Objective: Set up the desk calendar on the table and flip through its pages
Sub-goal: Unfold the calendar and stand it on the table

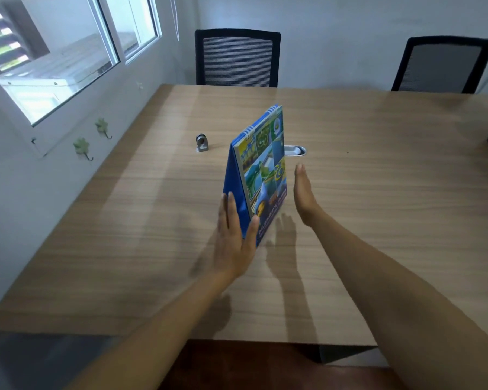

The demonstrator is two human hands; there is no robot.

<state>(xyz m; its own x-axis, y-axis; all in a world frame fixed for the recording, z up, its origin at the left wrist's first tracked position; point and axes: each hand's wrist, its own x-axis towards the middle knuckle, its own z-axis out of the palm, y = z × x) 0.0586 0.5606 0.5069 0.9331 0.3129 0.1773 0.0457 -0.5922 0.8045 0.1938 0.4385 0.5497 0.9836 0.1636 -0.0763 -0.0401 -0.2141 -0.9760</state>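
The desk calendar (261,167) stands upright on the table (378,192) as a tent, spiral binding at the top and its blue stand spread at the base. It sits near the middle of the table, turned so I see it almost edge-on: the colourful cover faces my right, the plain blue back panel faces my left.

My left hand (233,240) is open and flat, fingers pressed along the near bottom corner of the blue back panel, thumb just touching the cover's lower edge. It steadies the calendar and grips nothing. My right hand (303,192) is also open, fingers straight and together, held just beside the cover with a clear gap; it touches nothing.

As I judge it, step 1 of the 2 is nearly done: the calendar holds its tent shape and seems to carry its own weight. What is left is turning it to face me, if I want to read it, and then all of the flipping. The front cover shows, so no page looks turned yet.

Beyond the calendar lie a small grey gadget (202,143) and a cable port (295,150) set in the table; 2 mesh chairs (237,59) stand at the far side.
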